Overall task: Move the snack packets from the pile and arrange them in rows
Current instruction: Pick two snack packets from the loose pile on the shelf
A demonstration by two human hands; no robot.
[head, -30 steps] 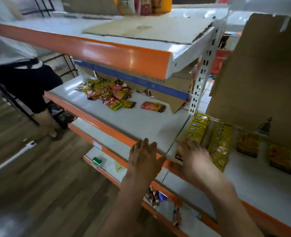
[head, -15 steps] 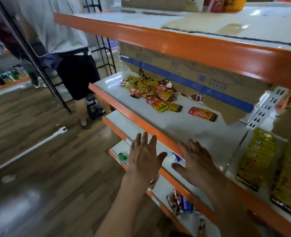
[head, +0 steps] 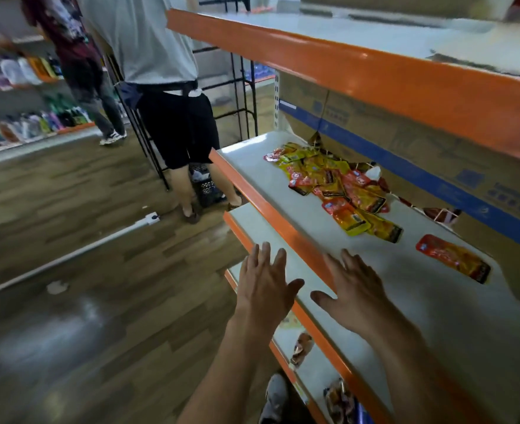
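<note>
At the bottom centre of the frame, the left hand [head: 265, 286] is spread wide with straight fingers, palm down, holding nothing, in front of the orange edge of the white shelf [head: 436, 316]. Just to its right, the right hand [head: 355, 293] is likewise flat and wide, empty, hovering over the near part of the shelf surface; whether it touches the shelf cannot be told. Below, lower shelves carry a few blurred packets. Further up on the right, a single red-orange snack packet [head: 454, 258] lies alone on the shelf. Beyond it, in the centre right, the pile of snack packets [head: 335, 185], yellow and red, sits against a cardboard box with a blue stripe [head: 436, 166]. In the upper left, a person in a grey shirt and black shorts [head: 161, 87] stands on the wooden floor [head: 84, 301].
</note>
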